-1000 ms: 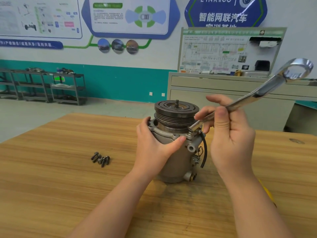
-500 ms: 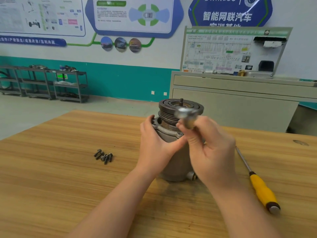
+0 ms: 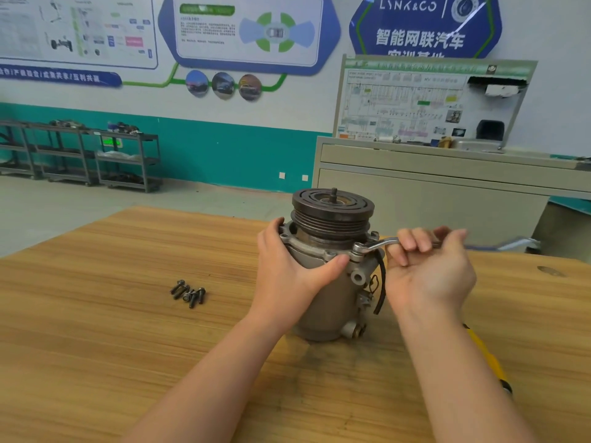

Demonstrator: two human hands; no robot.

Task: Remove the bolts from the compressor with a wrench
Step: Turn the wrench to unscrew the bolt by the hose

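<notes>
From the head view, a grey cast-metal compressor (image 3: pixel 332 282) with a dark grooved pulley on top stands upright on the light wooden desk (image 3: pixel 96 346), a little right of the frame's centre. The left hand (image 3: pixel 287 260) wraps around the compressor's body at its 9 o'clock side, thumb pressed along the flange below the pulley; this grip is closed on the housing. The right hand (image 3: pixel 428 266), at the compressor's 3 o'clock, curls its fingers over the shaft of a shiny silver ring wrench (image 3: pixel 374 246), palm turned toward the camera. The wrench lies roughly level, its ring end seated on the flange at the compressor's 4 o'clock edge; the bolt under it is hidden. A small pile of dark loose bolts (image 3: pixel 188 292), about 5, lies on the desk at 9 o'clock from the compressor, well apart from it. A yellow-handled screwdriver (image 3: pixel 489 359) shows partly behind the right forearm at 4 o'clock.
</notes>
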